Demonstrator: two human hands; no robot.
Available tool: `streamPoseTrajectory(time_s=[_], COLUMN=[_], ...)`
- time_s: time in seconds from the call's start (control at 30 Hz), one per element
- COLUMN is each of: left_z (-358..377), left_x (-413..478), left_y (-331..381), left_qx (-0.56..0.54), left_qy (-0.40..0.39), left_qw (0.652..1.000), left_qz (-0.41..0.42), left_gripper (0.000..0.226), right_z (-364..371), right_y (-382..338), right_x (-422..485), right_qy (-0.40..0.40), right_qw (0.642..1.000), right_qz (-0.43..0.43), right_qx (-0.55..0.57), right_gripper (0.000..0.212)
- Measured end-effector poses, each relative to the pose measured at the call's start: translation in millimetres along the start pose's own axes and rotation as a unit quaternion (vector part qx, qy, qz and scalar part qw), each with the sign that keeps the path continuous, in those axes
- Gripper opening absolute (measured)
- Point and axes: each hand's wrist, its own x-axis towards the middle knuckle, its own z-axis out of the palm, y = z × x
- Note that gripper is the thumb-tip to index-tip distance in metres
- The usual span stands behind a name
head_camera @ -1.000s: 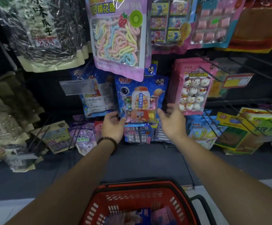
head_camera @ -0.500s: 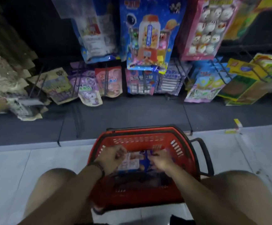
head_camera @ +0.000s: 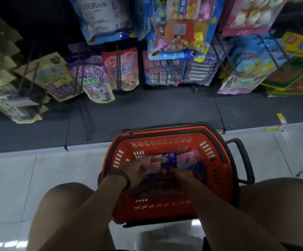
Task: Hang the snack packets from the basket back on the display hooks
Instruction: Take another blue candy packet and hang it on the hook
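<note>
The task is judged to be partway done: many packets are already hung in the upper half of the frame, while several are still seen lying in the red basket [head_camera: 165,142] at lower centre, among them a blue packet [head_camera: 167,161] and a pink packet [head_camera: 188,160]. The left hand [head_camera: 134,171] and the right hand [head_camera: 181,175] are lowered into the basket and laid against the blue packet's near edge; whether it is actually pinched cannot be told, as the fingers are blurred. Picking, lifting and hanging are therefore judged to remain. The way upward is bounded by the basket rim, the black handle [head_camera: 244,160] at right and a knee on each side. Beyond the rim, open dark shelf base is left, but the display hooks [head_camera: 117,69] jut outward and the hung packets overhang them.
</note>
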Motion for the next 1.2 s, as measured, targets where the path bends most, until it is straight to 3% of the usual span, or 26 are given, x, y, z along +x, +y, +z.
streamPoseTrajectory(time_s=[0.17, 0.3, 0.4, 0.57, 0.7, 0.9, 0.97, 1.03, 1.1, 1.2], left_z=[4, -1, -7, -13, -9, -22, -32, -32, -18, 17], left_x=[5, 5, 0, -20, -37, -77, -93, -107, -115, -127], left_y=[-4, -9, -10, -9, -6, 16, 23, 28, 28, 29], left_qx=[-0.02, -0.032, -0.059, -0.043, -0.039, -0.174, -0.259, -0.31, -0.345, -0.449], left_qy=[0.008, 0.01, 0.022, 0.059, 0.049, 0.085, 0.098, 0.1, 0.075, 0.046], left_qw=[1.0, 0.999, 0.998, 0.997, 0.998, 0.969, 0.94, 0.92, 0.912, 0.873], left_qz=[-0.004, -0.006, -0.001, -0.007, 0.025, 0.156, 0.202, 0.218, 0.208, 0.184], left_gripper=[0.017, 0.019, 0.016, 0.019, 0.054, 0.089, 0.086, 0.069, 0.05, 0.044], right_z=[26, 24, 8, -22, -39, -69, -76, -82, -85, -94], right_y=[-5, -4, -6, -18, -23, -42, -46, -45, -38, -24], right_x=[4, 4, -15, -52, -98, -168, -183, -194, -198, -195], right_qy=[-0.009, 0.002, 0.025, 0.044, -0.004, -0.09, -0.106, -0.123, -0.129, -0.137], right_qw=[1.0, 0.991, 0.99, 0.986, 0.989, 0.94, 0.926, 0.912, 0.907, 0.917], right_qz=[0.008, -0.063, -0.099, -0.133, -0.132, -0.299, -0.342, -0.378, -0.394, -0.374], right_qx=[-0.019, -0.12, -0.102, -0.089, -0.062, -0.134, -0.124, -0.1, -0.064, 0.024], right_gripper=[0.039, 0.035, 0.026, 0.029, 0.017, 0.018, 0.02, 0.021, 0.023, 0.031])
